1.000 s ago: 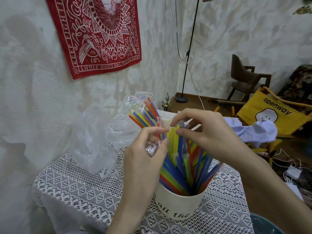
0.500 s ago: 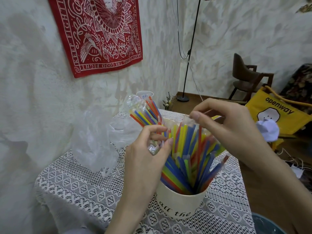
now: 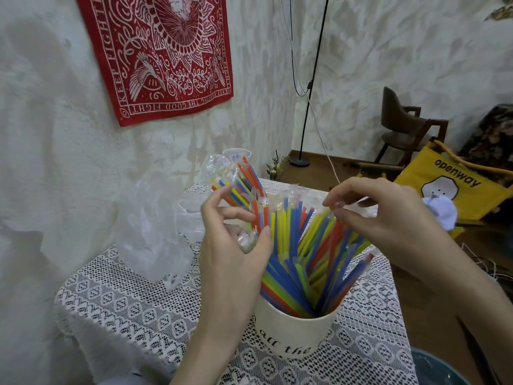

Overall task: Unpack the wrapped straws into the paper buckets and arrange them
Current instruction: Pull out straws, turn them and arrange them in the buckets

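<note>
You're at the arranging step: straws (image 3: 294,245) already stand fanned in the near paper bucket (image 3: 294,333). Your left hand (image 3: 230,254) pinches crumpled wrap, your right hand (image 3: 388,218) pinches clear film over the tips. Next, I'd ditch the plastic and even them out.

Bucket (image 3: 294,337) — "all the"; bag (image 3: 455,184) — "openway"

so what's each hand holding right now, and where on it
Left hand grips a crumpled clear plastic wrapper in its palm. Right hand pinches a clear plastic sleeve by its top end.
</note>
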